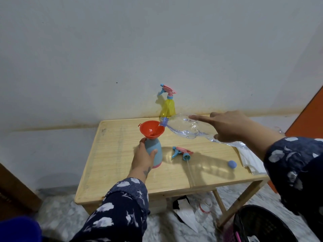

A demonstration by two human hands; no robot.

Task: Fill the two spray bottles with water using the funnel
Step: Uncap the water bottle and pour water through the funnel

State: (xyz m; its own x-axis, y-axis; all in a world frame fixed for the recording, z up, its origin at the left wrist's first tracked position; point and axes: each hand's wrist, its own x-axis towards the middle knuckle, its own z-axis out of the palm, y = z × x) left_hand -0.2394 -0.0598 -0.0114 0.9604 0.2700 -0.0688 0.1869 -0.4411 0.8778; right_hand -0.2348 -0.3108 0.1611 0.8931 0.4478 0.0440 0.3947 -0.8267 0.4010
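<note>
A light blue spray bottle [154, 149] with a pink base stands on the wooden table [115, 165], its top off. My left hand [142, 155] grips its body. A red funnel [151, 129] sits in its neck. My right hand [229, 127] holds a clear plastic water bottle [185, 127] tipped on its side, its mouth over the funnel's rim, index finger stretched along it. The removed blue and pink spray head [182, 152] with its tube lies on the table to the right. A yellow spray bottle [168, 106] with its head on stands at the back by the wall.
A small blue cap [232, 164] and folded white cloth [251, 161] lie at the table's right side. Under the table are a white bag [185, 213] and a small plastic bottle [203, 211]. A dark basket [258, 224] stands at bottom right.
</note>
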